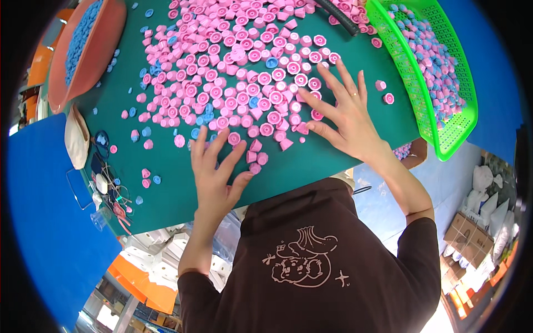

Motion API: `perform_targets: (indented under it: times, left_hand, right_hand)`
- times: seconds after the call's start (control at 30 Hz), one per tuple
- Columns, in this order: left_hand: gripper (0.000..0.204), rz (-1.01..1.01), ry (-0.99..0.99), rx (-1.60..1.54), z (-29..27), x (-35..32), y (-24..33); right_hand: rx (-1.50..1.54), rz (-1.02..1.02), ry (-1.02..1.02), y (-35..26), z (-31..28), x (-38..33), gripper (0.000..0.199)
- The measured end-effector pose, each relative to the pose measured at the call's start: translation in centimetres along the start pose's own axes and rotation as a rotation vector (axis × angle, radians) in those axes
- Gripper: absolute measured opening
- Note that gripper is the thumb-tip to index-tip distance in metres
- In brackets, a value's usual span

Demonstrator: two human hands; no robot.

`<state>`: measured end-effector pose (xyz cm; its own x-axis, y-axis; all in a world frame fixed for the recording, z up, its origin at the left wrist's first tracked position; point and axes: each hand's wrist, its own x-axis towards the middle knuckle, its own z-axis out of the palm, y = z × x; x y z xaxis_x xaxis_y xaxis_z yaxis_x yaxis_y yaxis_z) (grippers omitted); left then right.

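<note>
Left hand and right hand stretch over a spread of pink cups, palms down and fingers spread wide, neither one visibly pinching a piece. At the left hand, the thumb lies just beside a few pink cups near the table's front edge; whether it touches them cannot be told. The right hand, a ring on one finger, sets its thumb and index fingertips at the right fringe of the spread, contact again unclear.

The small cups, many with scalloped rims, lie loose and crowded across the middle of a green tabletop, some rim up, others tipped on their sides. Blue cups are scattered among them, and a black tube juts in at the far side.

To the right, a bright green perforated basket holds a heap of pink-and-blue pieces. At far left, a salmon-coloured basin contains blue pieces. Nearer along the left edge are a beige pouch, a white oval object and a clear cup. The person wears a dark brown short-sleeved top with a pale line drawing.
</note>
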<state>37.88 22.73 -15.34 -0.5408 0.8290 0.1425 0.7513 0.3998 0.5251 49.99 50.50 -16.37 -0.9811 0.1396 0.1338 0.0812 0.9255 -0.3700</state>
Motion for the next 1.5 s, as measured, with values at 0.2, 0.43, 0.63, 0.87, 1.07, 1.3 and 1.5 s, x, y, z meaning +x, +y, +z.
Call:
perform_targets:
  times: [0.2,0.43,0.63,0.87,1.07,1.3,1.5]
  left_hand:
    - [0.053,-0.033,-0.048,0.046,2.0,-0.8,1.6]
    - [0.056,0.008,-0.046,0.071,2.3,-1.9,1.8]
    - [0.052,-0.024,0.014,0.111,1.8,-3.6,1.8]
    - [0.050,-0.032,0.038,0.099,3.0,-5.8,1.8]
    - [0.049,-0.092,0.055,0.113,2.9,-6.1,1.5]
    - [0.047,-0.004,0.050,0.160,3.4,-6.0,1.8]
    - [0.045,-0.043,0.063,0.125,3.1,-6.1,2.0]
  right_hand:
    - [-0.006,-0.039,-0.039,-1.0,0.5,0.3,0.053]
    - [0.058,-0.162,-0.064,-1.6,-0.8,-2.9,0.050]
    - [0.029,-0.066,-0.028,-1.2,0.1,-3.4,0.049]
    - [0.110,-0.157,-0.011,-3.5,0.8,-1.0,0.055]
    - [0.018,-0.150,-0.066,-3.2,1.2,-0.8,0.061]
    - [-0.016,-0.113,-0.083,-3.9,1.6,-0.2,0.065]
    - [0.090,-0.078,-0.100,-3.4,0.7,-2.0,0.057]
